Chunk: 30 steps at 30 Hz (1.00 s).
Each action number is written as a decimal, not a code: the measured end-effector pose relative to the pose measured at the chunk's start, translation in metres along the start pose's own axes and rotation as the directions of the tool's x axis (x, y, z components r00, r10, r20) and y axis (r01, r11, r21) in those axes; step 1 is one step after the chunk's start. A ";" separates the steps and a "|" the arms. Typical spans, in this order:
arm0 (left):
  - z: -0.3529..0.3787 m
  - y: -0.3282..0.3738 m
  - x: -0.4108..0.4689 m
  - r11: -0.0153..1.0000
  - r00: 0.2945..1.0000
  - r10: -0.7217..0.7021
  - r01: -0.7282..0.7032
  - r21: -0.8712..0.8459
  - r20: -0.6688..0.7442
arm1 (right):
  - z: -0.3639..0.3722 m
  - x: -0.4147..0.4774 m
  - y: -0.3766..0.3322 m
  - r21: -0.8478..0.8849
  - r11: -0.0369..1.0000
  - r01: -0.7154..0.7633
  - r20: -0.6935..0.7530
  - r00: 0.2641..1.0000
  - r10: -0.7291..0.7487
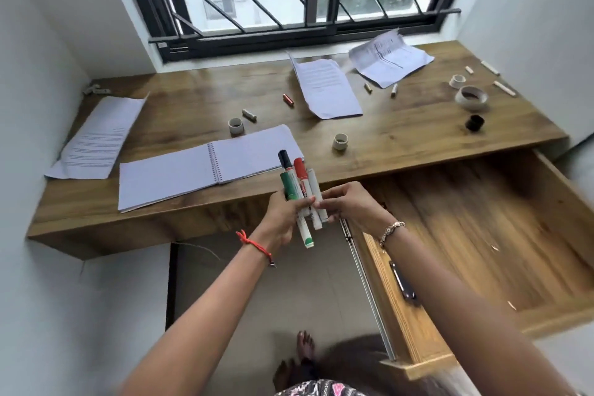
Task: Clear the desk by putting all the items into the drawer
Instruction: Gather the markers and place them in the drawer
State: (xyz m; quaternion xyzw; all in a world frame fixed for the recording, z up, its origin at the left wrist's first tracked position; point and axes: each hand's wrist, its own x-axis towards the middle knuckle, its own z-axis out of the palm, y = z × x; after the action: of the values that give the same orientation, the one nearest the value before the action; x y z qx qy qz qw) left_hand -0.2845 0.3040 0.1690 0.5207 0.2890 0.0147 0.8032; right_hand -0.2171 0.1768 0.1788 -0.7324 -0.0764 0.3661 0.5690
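A bundle of several whiteboard markers (300,190) with black, red and green caps is held in front of the desk's front edge. My left hand (284,219) grips the bundle from the left. My right hand (345,206) pinches the markers from the right with its fingertips. To the right, the wooden drawer (482,235) is pulled wide open, and only a few small scraps lie in it. An open spiral notebook (205,167) lies on the wooden desk (401,135) just behind the markers.
Loose printed sheets lie at the left (96,138), middle (324,87) and back right (390,58). Tape rolls (472,98), small rings (340,141), a black cap (474,123), batteries (288,100) and chalk-like sticks are scattered. A barred window stands behind; walls close both sides.
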 end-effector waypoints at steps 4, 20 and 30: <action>0.017 -0.020 -0.016 0.997 0.988 -0.069 0.071 -0.011 0.139 | -0.010 -0.030 0.024 0.078 0.996 -0.048 -0.087 0.995 0.054; 0.114 -0.089 -0.035 0.960 0.908 -0.279 0.263 0.093 0.312 | -0.109 -0.098 0.082 0.286 0.946 -0.151 -0.262 0.937 0.229; 0.223 -0.165 0.014 0.928 0.928 -0.365 0.356 0.112 0.074 | -0.249 -0.066 0.142 0.150 0.953 -0.264 -0.298 0.907 0.298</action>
State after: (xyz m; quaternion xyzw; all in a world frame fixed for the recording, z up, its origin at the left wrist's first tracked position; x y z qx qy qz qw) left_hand -0.2122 0.0487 0.0882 0.4968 0.3425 -0.1715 0.7787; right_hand -0.1525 -0.1002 0.1036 -0.7535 0.1420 0.3253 0.5533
